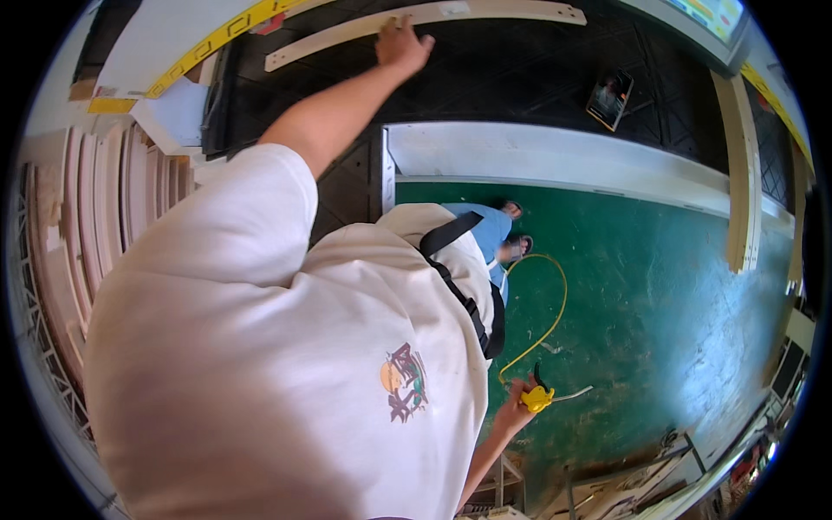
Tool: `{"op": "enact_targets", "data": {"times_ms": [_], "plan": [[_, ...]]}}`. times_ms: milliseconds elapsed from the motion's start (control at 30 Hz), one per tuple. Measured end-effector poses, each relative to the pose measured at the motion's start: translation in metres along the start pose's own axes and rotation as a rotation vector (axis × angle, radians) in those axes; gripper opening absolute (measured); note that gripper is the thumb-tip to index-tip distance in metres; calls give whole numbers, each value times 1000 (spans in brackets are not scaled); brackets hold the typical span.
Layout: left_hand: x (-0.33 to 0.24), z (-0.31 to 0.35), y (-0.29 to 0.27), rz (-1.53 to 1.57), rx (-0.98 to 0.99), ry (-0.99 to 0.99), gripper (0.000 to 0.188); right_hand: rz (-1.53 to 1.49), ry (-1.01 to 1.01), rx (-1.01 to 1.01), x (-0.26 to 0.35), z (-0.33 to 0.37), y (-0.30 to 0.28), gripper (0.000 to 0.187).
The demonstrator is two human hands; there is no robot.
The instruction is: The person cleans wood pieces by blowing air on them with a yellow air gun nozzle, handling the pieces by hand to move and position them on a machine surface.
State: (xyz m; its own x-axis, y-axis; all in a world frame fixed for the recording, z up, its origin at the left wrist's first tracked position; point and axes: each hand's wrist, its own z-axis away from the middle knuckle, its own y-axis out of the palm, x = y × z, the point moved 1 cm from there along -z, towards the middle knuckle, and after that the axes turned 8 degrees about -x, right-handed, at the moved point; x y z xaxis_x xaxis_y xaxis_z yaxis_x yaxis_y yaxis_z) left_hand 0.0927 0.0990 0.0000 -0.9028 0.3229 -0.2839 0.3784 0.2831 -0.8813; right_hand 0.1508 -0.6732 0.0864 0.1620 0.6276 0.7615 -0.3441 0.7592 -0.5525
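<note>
My left hand (404, 48) reaches out to a long pale wooden slat (347, 36), its fingertips at the slat's edge and its thumb spread apart. The slat lies on a dark work surface (520, 78); small holes show at both ends and a whitish label sits near its middle. Down at my other side, my right hand (518, 407) is closed round a yellow air blow gun (537, 399) with a black lever and a thin metal nozzle. From the gun a yellow hose (563, 299) loops toward my feet.
A small dark box (610, 99) lies on the work surface. Pale boards (743, 173) jut past its edge at right, near a screen (706, 22). Stacked boards (95, 199) stand at left. Below is a green floor (624, 286), with a loaded rack (633, 485) at the bottom.
</note>
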Motion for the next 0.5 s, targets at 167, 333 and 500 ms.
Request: {"op": "enact_targets", "data": {"times_ms": [167,333,500], "plan": [[-54,22,17,32,141,-43,91,68,0,161,16,-3,33,41],[-49,12,28,-39,113,-22,88,22,20,140,17,-4,40,42],[-35,-24,47,-10,48,47,83,69,78,98,6,2,37,39]]}}
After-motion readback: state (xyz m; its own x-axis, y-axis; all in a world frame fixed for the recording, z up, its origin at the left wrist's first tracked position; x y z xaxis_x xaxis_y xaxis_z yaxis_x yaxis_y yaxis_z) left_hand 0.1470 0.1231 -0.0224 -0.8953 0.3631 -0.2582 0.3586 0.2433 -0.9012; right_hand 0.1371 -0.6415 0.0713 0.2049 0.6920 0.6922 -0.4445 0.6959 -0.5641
